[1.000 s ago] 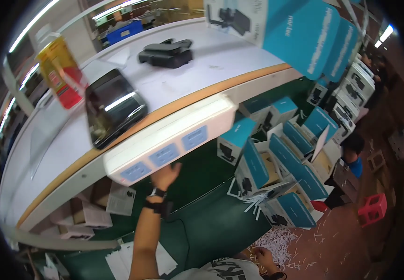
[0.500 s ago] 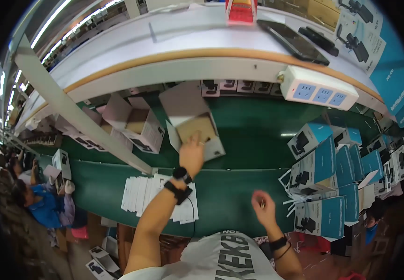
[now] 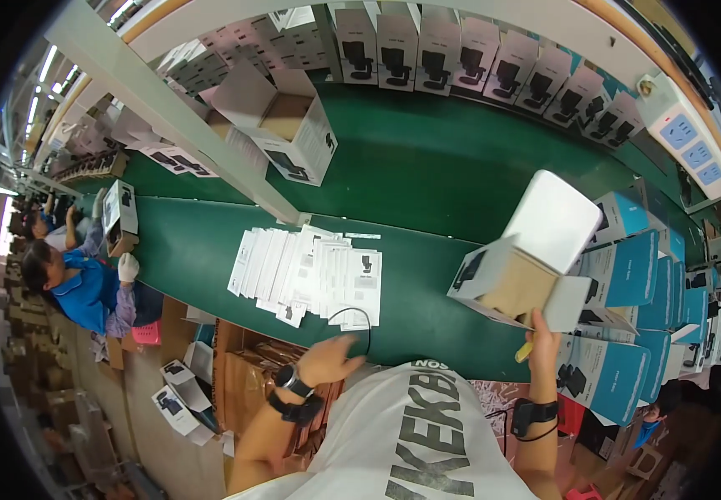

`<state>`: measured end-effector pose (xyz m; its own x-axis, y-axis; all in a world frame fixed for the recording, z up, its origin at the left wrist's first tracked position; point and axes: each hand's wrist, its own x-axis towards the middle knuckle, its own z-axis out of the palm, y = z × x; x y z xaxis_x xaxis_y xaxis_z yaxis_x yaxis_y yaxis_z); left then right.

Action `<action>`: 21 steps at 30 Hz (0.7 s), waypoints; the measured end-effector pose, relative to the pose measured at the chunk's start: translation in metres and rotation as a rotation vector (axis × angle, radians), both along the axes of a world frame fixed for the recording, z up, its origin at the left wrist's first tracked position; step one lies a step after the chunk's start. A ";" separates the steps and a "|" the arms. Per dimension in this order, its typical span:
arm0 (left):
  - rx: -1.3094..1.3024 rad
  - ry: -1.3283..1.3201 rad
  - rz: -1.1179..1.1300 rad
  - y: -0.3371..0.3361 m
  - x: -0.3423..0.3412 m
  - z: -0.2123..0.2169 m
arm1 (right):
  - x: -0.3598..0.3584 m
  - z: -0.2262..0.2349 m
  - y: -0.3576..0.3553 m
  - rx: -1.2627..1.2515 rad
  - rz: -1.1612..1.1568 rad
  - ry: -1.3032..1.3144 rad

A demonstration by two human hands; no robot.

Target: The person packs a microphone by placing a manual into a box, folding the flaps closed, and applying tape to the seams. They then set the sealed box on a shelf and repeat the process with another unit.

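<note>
An open white cardboard box (image 3: 481, 271) stands tilted on the bench at the right, its lid flaps spread and a brown cardboard insert (image 3: 515, 287) inside. My right hand (image 3: 544, 343) grips the near edge of this box beside a side flap. A small yellow object (image 3: 525, 352) shows at the same hand; its kind is unclear. Near the bench's front edge, my left hand (image 3: 327, 362) is open and holds nothing, its fingers stretched toward the right. Just beyond it, a fanned stack of white printed leaflets (image 3: 302, 271) lies on the green bench, with a black cable (image 3: 368, 315) over its corner.
Blue-and-white boxes (image 3: 610, 375) are piled at the right. Another open box (image 3: 298, 150) stands behind a slanting white post (image 3: 185, 133). Upright boxes (image 3: 398, 54) line the back under a shelf carrying a power strip (image 3: 685, 137). A co-worker in blue (image 3: 85, 287) works at far left.
The open box has come from the back of the bench to the right, now at my right hand. My left hand has left the box and drawn back toward me. The view has turned.
</note>
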<state>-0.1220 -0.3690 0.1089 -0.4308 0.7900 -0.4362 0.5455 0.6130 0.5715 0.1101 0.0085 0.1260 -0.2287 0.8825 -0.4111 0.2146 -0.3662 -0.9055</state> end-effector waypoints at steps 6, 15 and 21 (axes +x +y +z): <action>-0.118 -0.732 -0.246 -0.165 0.040 -0.086 | -0.031 0.006 -0.043 -0.006 0.223 0.004; 0.149 0.594 0.647 0.075 -0.035 -0.105 | -0.013 -0.020 -0.044 0.164 0.484 0.102; 0.255 0.574 0.601 0.081 -0.060 -0.113 | 0.058 -0.048 -0.053 -0.203 0.155 0.199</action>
<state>-0.1823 -0.2880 -0.0045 -0.9057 0.4017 0.1355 0.4160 0.7807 0.4664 0.1685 -0.0443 0.0776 -0.4475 0.7352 -0.5091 0.1082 -0.5206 -0.8469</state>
